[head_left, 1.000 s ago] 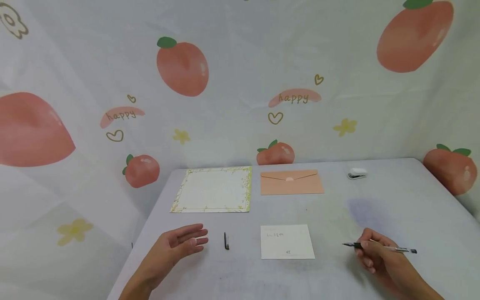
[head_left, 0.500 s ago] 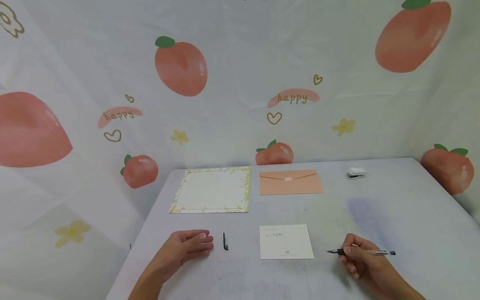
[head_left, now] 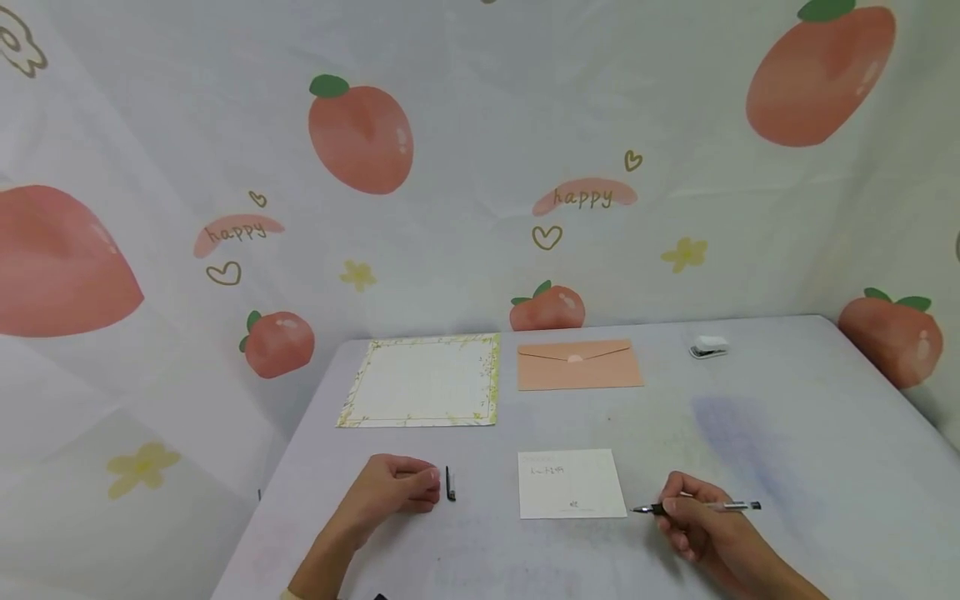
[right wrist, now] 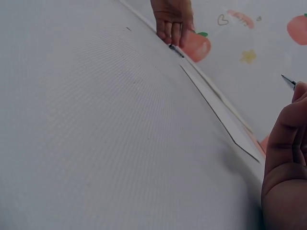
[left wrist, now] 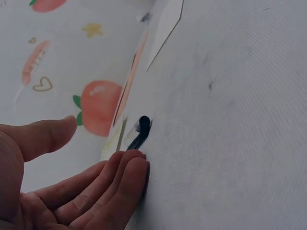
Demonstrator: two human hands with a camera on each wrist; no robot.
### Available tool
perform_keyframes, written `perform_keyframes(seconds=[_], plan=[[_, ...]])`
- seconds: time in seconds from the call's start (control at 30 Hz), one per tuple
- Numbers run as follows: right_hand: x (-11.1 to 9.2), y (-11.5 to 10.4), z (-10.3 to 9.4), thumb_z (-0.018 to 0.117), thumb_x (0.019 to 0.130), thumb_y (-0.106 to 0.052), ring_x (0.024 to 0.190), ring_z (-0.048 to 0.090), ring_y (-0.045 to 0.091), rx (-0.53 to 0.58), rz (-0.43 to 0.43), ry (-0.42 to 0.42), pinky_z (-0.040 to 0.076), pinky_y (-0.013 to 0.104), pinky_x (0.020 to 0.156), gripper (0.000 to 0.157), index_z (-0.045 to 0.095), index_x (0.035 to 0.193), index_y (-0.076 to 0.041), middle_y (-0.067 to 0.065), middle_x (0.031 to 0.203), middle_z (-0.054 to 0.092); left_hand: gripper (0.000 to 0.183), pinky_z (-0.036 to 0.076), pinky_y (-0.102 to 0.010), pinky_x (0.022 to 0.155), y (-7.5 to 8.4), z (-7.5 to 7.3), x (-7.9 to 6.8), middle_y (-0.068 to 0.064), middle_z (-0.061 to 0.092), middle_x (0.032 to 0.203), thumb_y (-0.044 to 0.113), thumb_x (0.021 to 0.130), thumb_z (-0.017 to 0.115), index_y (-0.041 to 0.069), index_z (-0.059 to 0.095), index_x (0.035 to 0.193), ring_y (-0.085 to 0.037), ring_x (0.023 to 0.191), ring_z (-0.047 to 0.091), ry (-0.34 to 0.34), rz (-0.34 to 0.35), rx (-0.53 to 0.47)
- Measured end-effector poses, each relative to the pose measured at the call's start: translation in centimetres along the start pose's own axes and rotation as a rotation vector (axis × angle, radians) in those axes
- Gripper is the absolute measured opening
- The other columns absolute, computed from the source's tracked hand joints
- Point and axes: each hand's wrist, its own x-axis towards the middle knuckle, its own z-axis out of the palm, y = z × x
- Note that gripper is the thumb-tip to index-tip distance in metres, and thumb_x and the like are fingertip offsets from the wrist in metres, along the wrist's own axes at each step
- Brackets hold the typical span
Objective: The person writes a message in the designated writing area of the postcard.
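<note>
My right hand (head_left: 705, 527) grips a clear-barrelled pen (head_left: 733, 506) in a writing hold. The pen's bare tip points left, right by the lower right corner of a small white card (head_left: 572, 485) with faint writing on it. At the left, a black-and-clear pen cap (head_left: 450, 485) lies on the table. Beside it is my left hand (head_left: 397, 490), fingertips right at the cap; in the left wrist view the thumb stands well apart from the fingers, and the cap (left wrist: 143, 125) shows just past the fingertips.
Toward the back of the table (head_left: 810, 433) lie a sheet of floral-bordered paper (head_left: 423, 382) and a peach envelope (head_left: 579, 371). A small white stapler (head_left: 708, 347) sits at the back right. A fruit-print curtain (head_left: 450, 250) hangs behind.
Both hands have moved inward: the left hand rightward up to the pen cap, the right hand leftward with the pen toward the card. Card, cap, paper and envelope stay where they were.
</note>
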Motion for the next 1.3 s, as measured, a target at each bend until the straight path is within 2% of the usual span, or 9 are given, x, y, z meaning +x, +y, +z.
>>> perform_keyframes(seconds=[0.17,0.3,0.4,0.47,0.63,0.8,0.93,1.07,1.3], plan=[[0.2,0.0,0.4,0.031,0.116,-0.004,0.074,0.054,0.006,0.027,0.018,-0.014,0.027,0.030,0.058,0.039,0.066,0.108,-0.019,-0.009,0.100,0.075,0.025,0.069,-0.034,0.070,0.2,1.4,0.5,-0.009,0.081,0.084,0.021,0.096,0.082,-0.003,0.082,0.105,-0.018,0.073,0.076,0.078,0.046,0.174],[0.3,0.0,0.7,0.032,0.116,-0.005,0.074,0.052,0.007,0.029,0.026,-0.011,0.033,0.026,0.059,0.038,0.066,0.108,-0.019,-0.008,0.099,0.075,0.018,0.059,-0.029,0.060,0.5,2.8,0.9,0.000,0.074,0.070,0.022,0.091,0.087,0.005,0.080,0.090,-0.013,0.063,0.068,0.166,0.110,0.401],[0.6,0.0,0.8,0.032,0.116,-0.005,0.074,0.052,0.008,0.025,0.035,-0.007,0.037,0.022,0.060,0.038,0.066,0.107,-0.019,-0.008,0.099,0.075,0.020,0.052,-0.028,0.057,0.7,3.6,1.1,0.003,0.069,0.066,0.021,0.088,0.090,0.008,0.077,0.085,-0.012,0.062,0.061,0.211,0.150,0.511],[0.8,0.0,0.9,0.032,0.116,-0.005,0.074,0.053,0.007,0.030,0.045,-0.005,0.041,0.020,0.062,0.038,0.066,0.106,-0.019,-0.007,0.099,0.075,0.020,0.050,-0.027,0.057,0.9,4.1,1.1,0.004,0.067,0.066,0.019,0.086,0.092,0.008,0.075,0.083,-0.011,0.062,0.059,0.214,0.171,0.541],[0.9,-0.1,1.3,0.032,0.116,-0.004,0.073,0.049,0.010,0.039,0.025,-0.017,0.034,0.026,0.060,0.037,0.065,0.107,-0.017,-0.007,0.099,0.074,0.018,0.049,-0.024,0.060,1.4,4.8,0.7,0.005,0.065,0.068,0.012,0.085,0.091,0.009,0.073,0.081,-0.012,0.068,0.058,0.198,0.224,0.584],[0.8,-0.4,1.4,0.032,0.116,-0.005,0.073,0.051,0.009,0.036,0.036,-0.011,0.036,0.025,0.061,0.038,0.066,0.107,-0.018,-0.007,0.099,0.075,0.019,0.046,-0.024,0.066,2.0,5.1,-0.2,0.007,0.063,0.072,0.010,0.087,0.088,0.014,0.071,0.080,-0.013,0.078,0.054,0.214,0.273,0.637],[0.6,-0.7,1.4,0.032,0.116,-0.005,0.073,0.052,0.008,0.035,0.048,-0.004,0.034,0.026,0.061,0.037,0.065,0.107,-0.018,-0.007,0.098,0.075,0.017,0.051,-0.021,0.067,2.6,5.2,-1.0,0.008,0.066,0.077,0.010,0.091,0.086,0.014,0.070,0.085,-0.009,0.076,0.059,0.169,0.322,0.614],[0.5,-1.0,1.6,0.033,0.116,-0.006,0.073,0.052,0.008,0.030,0.054,-0.001,0.032,0.027,0.061,0.036,0.065,0.107,-0.019,-0.007,0.097,0.075,0.013,0.056,-0.020,0.067,3.4,5.5,-1.8,0.009,0.072,0.084,0.009,0.095,0.082,0.013,0.070,0.090,-0.003,0.073,0.064,0.059,0.360,0.549],[0.8,-1.2,1.8,0.034,0.117,-0.007,0.073,0.055,0.007,0.019,0.081,0.002,0.043,0.020,0.064,0.035,0.065,0.107,-0.019,-0.007,0.096,0.074,0.010,0.057,-0.019,0.069,4.6,6.9,-2.9,0.011,0.075,0.089,0.005,0.096,0.080,0.013,0.074,0.097,0.000,0.076,0.065,-0.100,0.407,0.477]])
